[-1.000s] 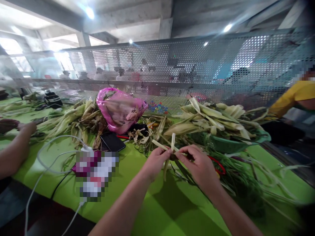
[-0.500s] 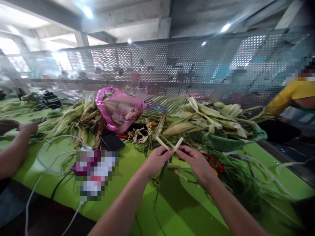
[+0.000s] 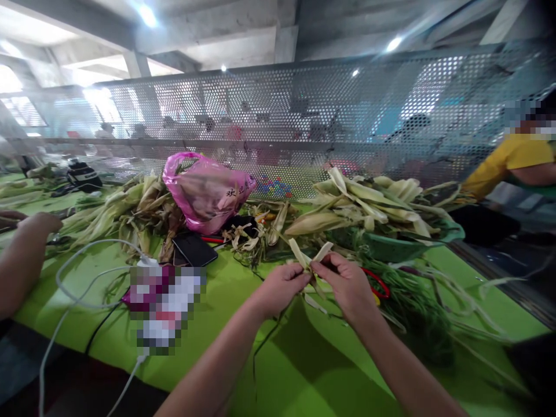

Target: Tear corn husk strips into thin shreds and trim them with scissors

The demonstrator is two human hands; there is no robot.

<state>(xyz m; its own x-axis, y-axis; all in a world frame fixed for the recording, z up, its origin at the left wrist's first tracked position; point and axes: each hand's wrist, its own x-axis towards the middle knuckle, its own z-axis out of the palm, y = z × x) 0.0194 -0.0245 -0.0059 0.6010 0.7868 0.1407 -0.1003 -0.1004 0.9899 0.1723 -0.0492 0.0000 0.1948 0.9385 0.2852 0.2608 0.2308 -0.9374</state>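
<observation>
Both my hands are raised over the green table (image 3: 304,370) and pinch pale corn husk strips (image 3: 309,255) between them. My left hand (image 3: 280,286) grips the strips from the left with closed fingers. My right hand (image 3: 345,284) holds them from the right, thumb and fingers pressed together. Two strip ends fan upward in a V above my fingers, and thin dark strands hang down below my left hand. Red-handled scissors (image 3: 381,284) lie on the table just behind my right hand.
A green basin (image 3: 391,246) heaped with corn husks (image 3: 360,202) stands at the right. A pink plastic bag (image 3: 204,191), a black phone (image 3: 194,249), more husks (image 3: 125,211) and white cables (image 3: 78,272) lie left. Another person's arm (image 3: 21,255) rests at far left; a person in yellow (image 3: 512,162) sits right. A perforated metal screen (image 3: 278,121) runs behind.
My hands have kept the husk strips pinched and shifted slightly right and down. The strip ends have spread from one upright piece into a V shape.
</observation>
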